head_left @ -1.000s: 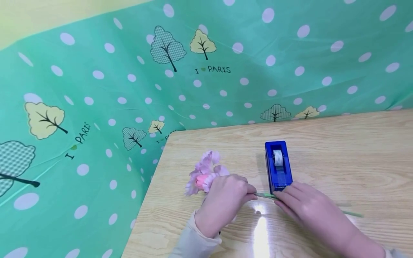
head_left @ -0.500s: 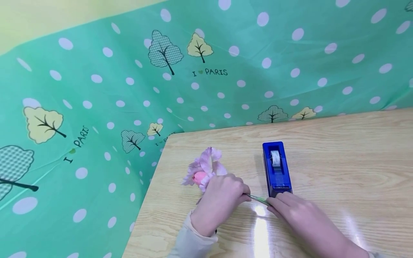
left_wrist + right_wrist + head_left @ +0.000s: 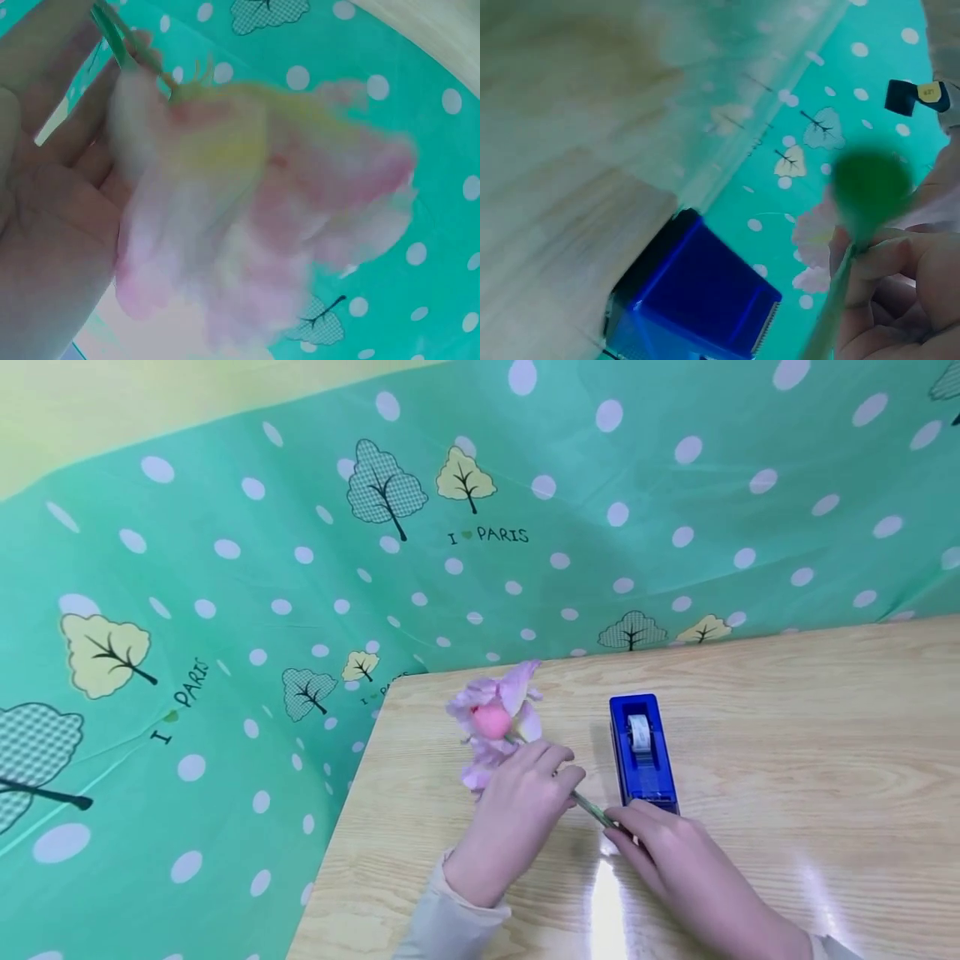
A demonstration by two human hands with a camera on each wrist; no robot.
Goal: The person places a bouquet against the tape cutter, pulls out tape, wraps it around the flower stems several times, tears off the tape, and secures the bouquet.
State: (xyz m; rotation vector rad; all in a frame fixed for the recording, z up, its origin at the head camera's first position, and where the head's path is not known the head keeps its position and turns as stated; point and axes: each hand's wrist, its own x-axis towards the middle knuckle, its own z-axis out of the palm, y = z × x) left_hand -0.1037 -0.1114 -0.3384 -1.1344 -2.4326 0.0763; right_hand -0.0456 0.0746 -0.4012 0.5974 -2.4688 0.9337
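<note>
Pink and lilac flowers [image 3: 491, 720], one with a rounded pink centre, lie above my left hand [image 3: 521, 814] in the head view. My left hand's thumb and fingers hold their stems just below the petals. Lower on the same green stems [image 3: 594, 810], my right hand [image 3: 675, 864] pinches them with fingertips and thumb. In the left wrist view the petals [image 3: 225, 202] are blurred and large, with two green stems [image 3: 112, 34] running between the fingers. A blurred green shape [image 3: 871, 187] is close to the camera in the right wrist view.
A blue tape dispenser [image 3: 643, 752] with a roll of clear tape stands on the wooden table [image 3: 795, 735], right behind my right hand. Its toothed cutting edge [image 3: 766, 330] shows in the right wrist view. Green dotted cloth [image 3: 570, 527] hangs along the back and left.
The flower heads have swung away from me and turned upward. My right hand has slid left and nearer; the stem tip seen right of it at first no longer shows in the head view.
</note>
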